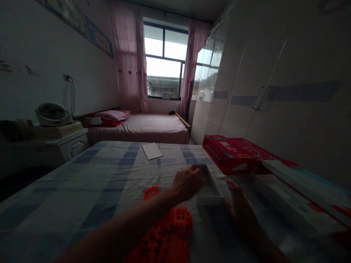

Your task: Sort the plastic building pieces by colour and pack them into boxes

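A shallow open white box (pixel 210 200) rests on the checked bedspread ahead of me. My left hand (pixel 189 182) reaches over its left rim, fingers curled down and blurred; whatever is in them, if anything, is hidden. On the right of the box is my right hand (pixel 238 202), its fingers apart and its thumb close to the near right corner; whether it touches cannot be made out. Under and beside my left forearm lies a heap of orange-red interlocking plastic pieces (pixel 179 221). A single similar square piece (pixel 151 191) lies just beyond that forearm.
A flat white rectangular piece (pixel 152 151) lies farther off on the bedspread (pixel 109 175). At the right are a red box (pixel 233 151) and long white boxes (pixel 287 201). A fan (pixel 53 114) on a cabinet, another bed (pixel 153 124) and wardrobes (pixel 246 73) stand around.
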`<action>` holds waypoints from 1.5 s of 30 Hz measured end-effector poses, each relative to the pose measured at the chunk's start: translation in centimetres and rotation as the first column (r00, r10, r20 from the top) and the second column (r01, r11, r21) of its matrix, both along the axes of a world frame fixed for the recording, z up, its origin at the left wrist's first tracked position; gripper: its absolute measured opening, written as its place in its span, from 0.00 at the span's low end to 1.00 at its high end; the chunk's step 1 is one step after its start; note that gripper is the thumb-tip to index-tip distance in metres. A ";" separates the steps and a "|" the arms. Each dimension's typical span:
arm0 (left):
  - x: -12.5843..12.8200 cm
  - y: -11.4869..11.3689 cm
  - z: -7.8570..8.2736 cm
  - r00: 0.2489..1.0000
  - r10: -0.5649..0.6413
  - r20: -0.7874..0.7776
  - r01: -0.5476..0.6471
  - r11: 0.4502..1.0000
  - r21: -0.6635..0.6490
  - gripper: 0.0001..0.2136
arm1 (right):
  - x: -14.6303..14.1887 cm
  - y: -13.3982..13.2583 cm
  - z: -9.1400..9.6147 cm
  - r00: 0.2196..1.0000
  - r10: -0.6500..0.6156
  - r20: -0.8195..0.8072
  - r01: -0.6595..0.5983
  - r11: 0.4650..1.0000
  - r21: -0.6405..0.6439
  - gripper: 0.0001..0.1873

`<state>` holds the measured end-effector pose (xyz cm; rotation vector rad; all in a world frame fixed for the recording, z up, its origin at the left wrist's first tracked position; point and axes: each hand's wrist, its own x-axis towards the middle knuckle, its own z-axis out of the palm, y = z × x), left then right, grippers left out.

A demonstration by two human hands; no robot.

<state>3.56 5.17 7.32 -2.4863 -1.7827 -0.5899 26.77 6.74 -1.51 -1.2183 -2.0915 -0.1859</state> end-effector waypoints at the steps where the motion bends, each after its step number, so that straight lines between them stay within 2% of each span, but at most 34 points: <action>1: -1.9 1.0 0.0 0.996 0.086 -0.028 -0.086 0.996 0.000 0.15 | 0.1 0.1 -0.1 1.000 0.002 0.007 -0.002 1.000 -0.001 0.30; 3: -6.3 3.1 -0.2 0.976 0.211 -0.044 -0.212 0.977 -0.008 0.14 | 0.4 0.2 -0.3 1.000 0.006 0.028 -0.007 1.000 0.009 0.31; 6: -12.6 5.9 -0.8 0.906 0.419 -0.057 -0.422 0.905 -0.049 0.15 | 0.6 0.5 -0.8 0.999 -0.007 0.048 0.007 1.000 0.019 0.31; 8: -15.4 7.3 -1.3 0.839 0.543 -0.048 -0.545 0.834 -0.085 0.18 | 0.7 0.7 -1.0 0.999 -0.023 0.043 0.022 1.000 0.017 0.30; 10: -16.8 8.4 -1.8 0.764 0.644 -0.036 -0.643 0.754 -0.133 0.24 | 0.7 0.8 -1.2 0.999 -0.034 0.032 0.033 0.999 0.007 0.29; 14: -16.5 10.6 -2.6 0.643 0.765 -0.013 -0.752 0.629 -0.197 0.40 | 0.9 0.8 -1.5 0.998 -0.031 0.049 0.031 1.000 0.002 0.29; 17: -15.4 12.3 -3.2 0.609 0.793 0.013 -0.770 0.594 -0.233 0.47 | 1.3 1.0 -1.6 0.996 -0.026 0.089 0.024 0.999 0.027 0.30; 21: -14.4 14.2 -3.8 0.588 0.806 0.064 -0.762 0.579 -0.290 0.47 | 1.7 1.3 -1.5 0.990 -0.016 0.140 0.004 0.996 0.084 0.31; 24: -14.2 14.8 -3.8 0.549 0.829 0.107 -0.771 0.552 -0.317 0.41 | 2.0 1.5 -1.4 0.989 -0.005 0.145 -0.004 0.998 0.059 0.31; 27: -14.6 14.3 -3.2 0.546 0.819 0.175 -0.751 0.571 -0.331 0.28 | 2.0 1.5 -1.5 0.989 0.019 0.147 -0.025 0.999 0.037 0.31; 30: -15.7 12.5 -1.9 0.562 0.770 0.302 -0.693 0.638 -0.335 0.17 | 1.8 1.3 -1.5 0.990 -0.006 0.140 0.004 1.000 0.014 0.30; 34: -17.7 8.8 0.4 0.501 0.660 0.559 -0.634 0.720 -0.282 0.17 | 1.1 0.6 -0.4 0.994 0.008 0.109 -0.011 1.000 0.024 0.29; 36: -18.3 6.9 1.3 0.413 0.585 0.698 -0.596 0.753 -0.278 0.16 | 0.6 0.0 0.5 0.987 0.078 0.137 -0.086 0.995 0.054 0.29; 39: -18.1 4.2 1.6 0.200 0.455 0.868 -0.502 0.808 -0.308 0.14 | -0.4 -1.1 1.9 0.953 0.176 0.247 -0.211 0.970 0.122 0.29; 42: -16.7 1.5 0.5 -0.049 0.353 0.934 -0.423 0.840 -0.339 0.15 | -1.5 -1.9 2.6 0.903 0.252 0.348 -0.316 0.938 0.141 0.26; 45: -15.1 -0.6 -1.3 -0.250 0.278 0.928 -0.375 0.856 -0.357 0.12 | -1.7 -1.9 2.7 0.908 0.246 0.339 -0.312 0.937 0.156 0.15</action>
